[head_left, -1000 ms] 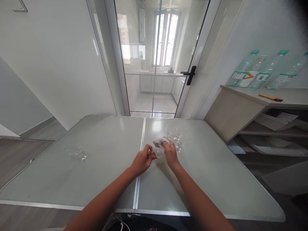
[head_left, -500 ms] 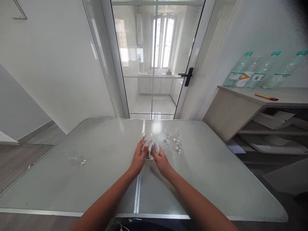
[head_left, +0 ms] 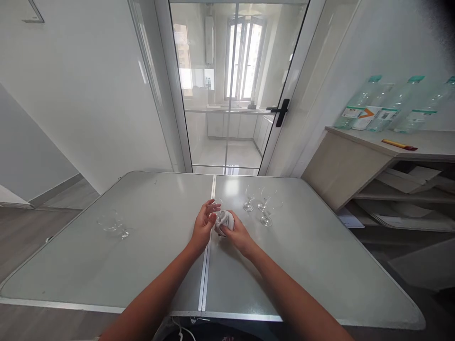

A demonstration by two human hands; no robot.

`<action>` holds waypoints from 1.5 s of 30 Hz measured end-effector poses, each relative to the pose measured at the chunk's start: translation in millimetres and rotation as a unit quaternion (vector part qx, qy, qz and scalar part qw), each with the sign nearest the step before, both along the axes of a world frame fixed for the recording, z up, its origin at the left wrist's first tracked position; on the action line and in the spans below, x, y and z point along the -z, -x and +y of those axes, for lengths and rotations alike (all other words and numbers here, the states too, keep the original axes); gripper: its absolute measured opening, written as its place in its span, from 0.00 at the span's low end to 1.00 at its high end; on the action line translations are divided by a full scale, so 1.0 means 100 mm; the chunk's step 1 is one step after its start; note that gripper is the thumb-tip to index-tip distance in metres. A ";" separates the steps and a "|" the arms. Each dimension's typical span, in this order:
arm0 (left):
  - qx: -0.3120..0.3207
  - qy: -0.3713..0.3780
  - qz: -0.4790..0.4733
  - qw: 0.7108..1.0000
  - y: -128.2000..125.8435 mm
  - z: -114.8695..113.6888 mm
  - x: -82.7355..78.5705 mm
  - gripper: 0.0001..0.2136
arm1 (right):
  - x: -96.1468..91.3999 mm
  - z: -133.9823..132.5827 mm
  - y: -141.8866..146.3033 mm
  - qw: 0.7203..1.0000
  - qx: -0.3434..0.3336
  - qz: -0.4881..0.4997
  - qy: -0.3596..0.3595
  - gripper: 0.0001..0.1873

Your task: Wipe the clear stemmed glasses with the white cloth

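Note:
Over the table's middle seam, my left hand (head_left: 204, 223) curls its fingers around the bowl of a clear stemmed glass (head_left: 217, 202). My right hand (head_left: 237, 234) grips a bunched white cloth (head_left: 225, 221), which presses against the lower part of that glass and hides its stem. To the right, three more stemmed glasses stand upright in a group: one at the left (head_left: 248, 204), one behind (head_left: 262, 205) and one in front (head_left: 266, 219). Another stemmed glass (head_left: 113, 224) lies on its side at the table's left.
The grey table (head_left: 149, 265) has a metal edge and a central seam. Behind it is a glass door with a black handle (head_left: 282, 112). At the right, a wooden shelf unit (head_left: 320, 166) carries several plastic bottles (head_left: 386, 111) and a yellow-red stick-like item (head_left: 399, 145).
My left fingers have loosened and lifted slightly on the glass. The cloth is bunched tighter in my right hand. The camera view has shifted a little.

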State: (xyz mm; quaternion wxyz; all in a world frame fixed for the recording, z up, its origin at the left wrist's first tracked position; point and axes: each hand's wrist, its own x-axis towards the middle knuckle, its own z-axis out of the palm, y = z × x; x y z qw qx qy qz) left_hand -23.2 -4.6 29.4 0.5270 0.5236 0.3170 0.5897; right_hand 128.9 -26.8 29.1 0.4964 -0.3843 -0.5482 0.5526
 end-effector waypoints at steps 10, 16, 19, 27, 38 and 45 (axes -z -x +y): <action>0.077 0.060 -0.084 0.992 0.02 0.04 -0.01 0.29 | 0.01 0.08 -0.11 0.984 -0.095 0.088 0.123 0.23; 0.065 0.029 -0.061 0.996 -0.01 0.03 0.04 0.28 | -0.02 0.08 -0.18 0.997 -0.045 -0.032 0.055 0.22; 0.025 0.006 -0.044 0.999 -0.03 0.04 0.10 0.27 | 0.01 0.07 -0.13 0.968 0.115 -0.211 -0.069 0.17; 0.101 0.082 -0.109 0.985 0.05 0.12 0.10 0.27 | 0.04 0.13 -0.11 0.987 -0.068 0.079 0.123 0.25; 0.055 0.006 -0.046 0.997 0.04 0.12 0.15 0.30 | 0.00 0.09 -0.21 0.960 0.104 -0.245 -0.091 0.15; 0.057 0.019 -0.014 0.998 0.11 0.16 0.12 0.29 | 0.06 0.17 -0.14 0.998 0.041 -0.051 -0.015 0.20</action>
